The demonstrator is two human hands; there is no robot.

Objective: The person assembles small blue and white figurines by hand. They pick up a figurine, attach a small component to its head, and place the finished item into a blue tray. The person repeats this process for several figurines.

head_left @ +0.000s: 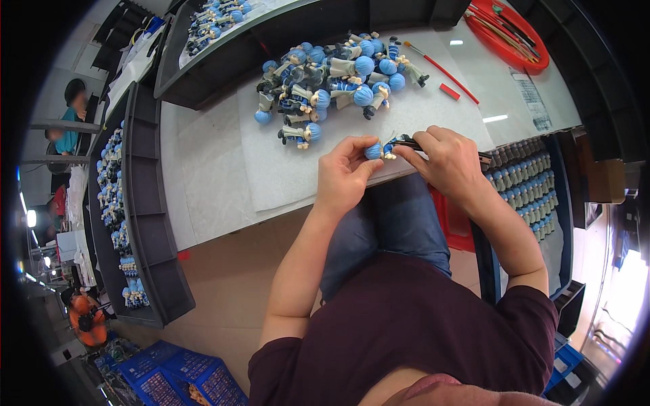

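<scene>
My left hand (343,172) pinches a small figurine (373,151) by its round blue head, close to the table's front edge. Its dark blue and pale body points toward my right hand (448,159). That hand is closed around a slim black tool (407,141), whose tip reaches the figurine's body; the fingers hide most of it, so I cannot tell its kind. Beyond both hands, a loose heap of similar blue-haired figurines (363,65) lies on a white sheet (267,177). One figurine (298,135) lies at the heap's near edge.
A thin red paintbrush (447,76) and a short red piece (449,92) lie right of the heap. At the far right stands a red dish (511,37) of brushes. Dark trays (145,203) of figurines stand left and far; another tray (562,254) sits at lower right.
</scene>
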